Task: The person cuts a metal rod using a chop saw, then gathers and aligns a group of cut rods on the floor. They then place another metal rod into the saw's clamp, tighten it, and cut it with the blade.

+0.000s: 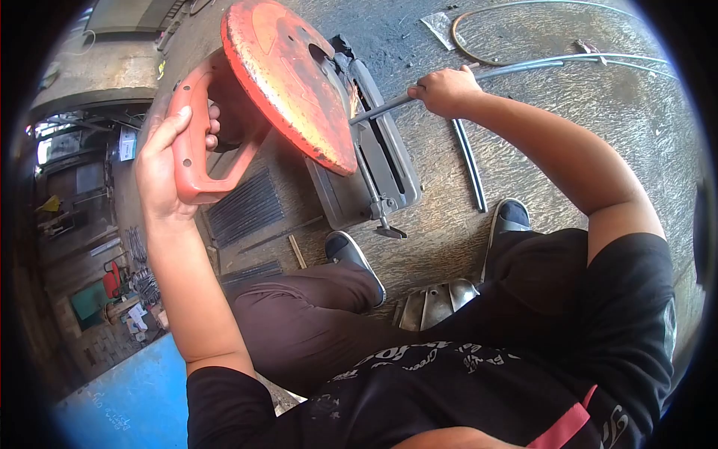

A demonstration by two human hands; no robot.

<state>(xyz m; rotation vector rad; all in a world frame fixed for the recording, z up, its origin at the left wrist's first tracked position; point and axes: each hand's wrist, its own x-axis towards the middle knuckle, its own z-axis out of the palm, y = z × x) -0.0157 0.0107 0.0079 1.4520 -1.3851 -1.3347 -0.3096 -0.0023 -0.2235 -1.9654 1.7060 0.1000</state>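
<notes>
While your left hand (168, 161) wraps its fingers around the saw handle (196, 142), keep your right hand (446, 91) fisted on the rod (389, 107). Seat the rod flat against the saw base (374, 161) and lower slowly.

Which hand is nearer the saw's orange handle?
Left. The left hand grips the orange handle of the chop saw; the right hand is across the blade guard, holding a metal rod.
</notes>
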